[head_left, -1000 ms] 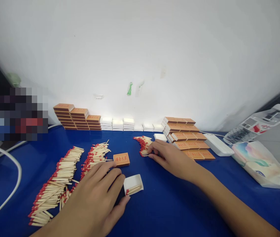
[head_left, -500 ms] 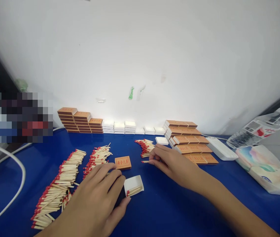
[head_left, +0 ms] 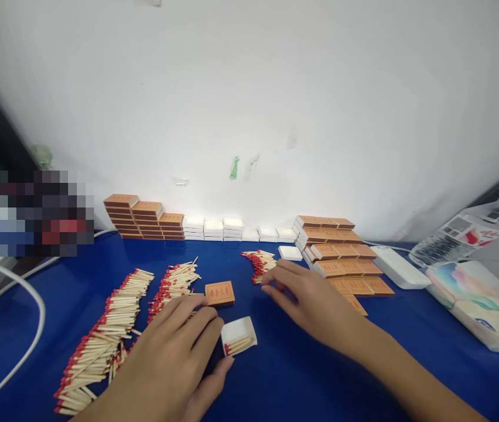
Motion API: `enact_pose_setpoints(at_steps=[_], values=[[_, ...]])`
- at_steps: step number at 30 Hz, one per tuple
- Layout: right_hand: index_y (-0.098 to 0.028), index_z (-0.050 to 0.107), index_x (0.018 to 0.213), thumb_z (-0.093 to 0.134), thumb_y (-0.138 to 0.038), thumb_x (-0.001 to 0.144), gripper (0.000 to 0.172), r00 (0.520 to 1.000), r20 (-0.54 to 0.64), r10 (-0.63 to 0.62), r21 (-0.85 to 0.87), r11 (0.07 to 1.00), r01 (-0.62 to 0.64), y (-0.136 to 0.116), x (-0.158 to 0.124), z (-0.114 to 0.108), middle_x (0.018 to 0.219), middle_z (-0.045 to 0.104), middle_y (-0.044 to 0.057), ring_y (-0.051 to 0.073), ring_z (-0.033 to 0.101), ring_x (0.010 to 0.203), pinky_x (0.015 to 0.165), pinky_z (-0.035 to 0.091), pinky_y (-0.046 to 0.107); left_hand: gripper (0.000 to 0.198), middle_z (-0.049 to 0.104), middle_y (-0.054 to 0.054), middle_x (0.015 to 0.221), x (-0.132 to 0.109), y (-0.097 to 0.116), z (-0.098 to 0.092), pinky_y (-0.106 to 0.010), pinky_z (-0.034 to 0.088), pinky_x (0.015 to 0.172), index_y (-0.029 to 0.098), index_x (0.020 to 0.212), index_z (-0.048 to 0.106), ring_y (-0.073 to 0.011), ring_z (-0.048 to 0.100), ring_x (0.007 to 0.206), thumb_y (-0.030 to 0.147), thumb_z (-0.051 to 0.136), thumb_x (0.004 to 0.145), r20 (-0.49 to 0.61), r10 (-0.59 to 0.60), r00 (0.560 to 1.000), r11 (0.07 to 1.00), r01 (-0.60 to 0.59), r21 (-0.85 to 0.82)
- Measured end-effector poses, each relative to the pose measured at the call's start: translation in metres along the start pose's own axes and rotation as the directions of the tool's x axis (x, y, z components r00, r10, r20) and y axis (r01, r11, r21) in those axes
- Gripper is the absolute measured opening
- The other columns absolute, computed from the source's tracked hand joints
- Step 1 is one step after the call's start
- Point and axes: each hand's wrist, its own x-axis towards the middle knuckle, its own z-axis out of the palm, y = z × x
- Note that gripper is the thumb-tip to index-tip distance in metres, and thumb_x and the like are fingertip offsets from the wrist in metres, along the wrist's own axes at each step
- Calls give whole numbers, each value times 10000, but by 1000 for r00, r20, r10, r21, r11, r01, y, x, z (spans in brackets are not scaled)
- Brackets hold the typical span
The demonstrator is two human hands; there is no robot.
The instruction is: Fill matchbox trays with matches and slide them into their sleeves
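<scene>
My left hand point(head_left: 174, 351) lies spread over the table, its thumb and forefinger beside the left end of a white matchbox tray point(head_left: 237, 330). Whether they touch it, I cannot tell. Several red-tipped matches point(head_left: 238, 344) lie along the tray's near side. Behind the tray rests an orange matchbox sleeve point(head_left: 220, 293). My right hand point(head_left: 296, 293) is at a small match pile point(head_left: 262, 264), thumb and forefinger slightly apart, with no match visible between them. Two larger groups of matches, a long row point(head_left: 104, 328) and a shorter heap point(head_left: 173, 284), lie on the left, partly hidden by my left hand.
Stacked orange matchboxes point(head_left: 135, 218) and white trays point(head_left: 194, 227) line the wall. More orange boxes point(head_left: 341, 252) form steps at right, beside a white block point(head_left: 399, 267), a lying bottle point(head_left: 460, 234) and a tissue pack point(head_left: 478, 305). White cables point(head_left: 41, 316) curve at left.
A match stuck out from my right fingertips before; it no longer shows there. My right hand has shifted slightly left against the pile. My left hand and the tray stay together.
</scene>
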Motion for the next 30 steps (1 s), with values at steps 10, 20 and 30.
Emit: enact_pose_setpoints(at_steps=[10, 20, 30], values=[[-232, 730, 1086, 605, -193, 1083, 130, 998, 48, 27, -23, 999, -26, 27, 4, 9, 998, 662, 43, 176, 642, 821, 724, 489, 308, 123, 771, -53, 996, -1, 1, 2, -469, 618, 1009, 197, 1058, 709, -299, 719, 1083, 262, 609, 1027, 7, -8, 1000, 1000, 8, -3], [-256, 740, 1208, 603, -220, 1091, 184, 997, 52, 59, 15, 998, -60, 24, 5, 11, 1098, 697, 60, 193, 673, 875, 752, 529, 325, 156, 777, -55, 998, 0, -1, 1, -462, 631, 948, 192, 1042, 715, -301, 726, 1060, 275, 583, 1037, -6, 16, 1000, 999, -16, 36], [-235, 738, 1109, 625, -218, 1085, 117, 997, 41, 59, -25, 998, -58, 22, 5, 6, 986, 642, 36, 176, 615, 811, 715, 466, 305, 154, 760, -67, 977, 1, -2, 1, -480, 612, 998, 185, 1044, 709, -308, 716, 1072, 267, 580, 1050, 29, 15, 999, 1000, -15, 12]])
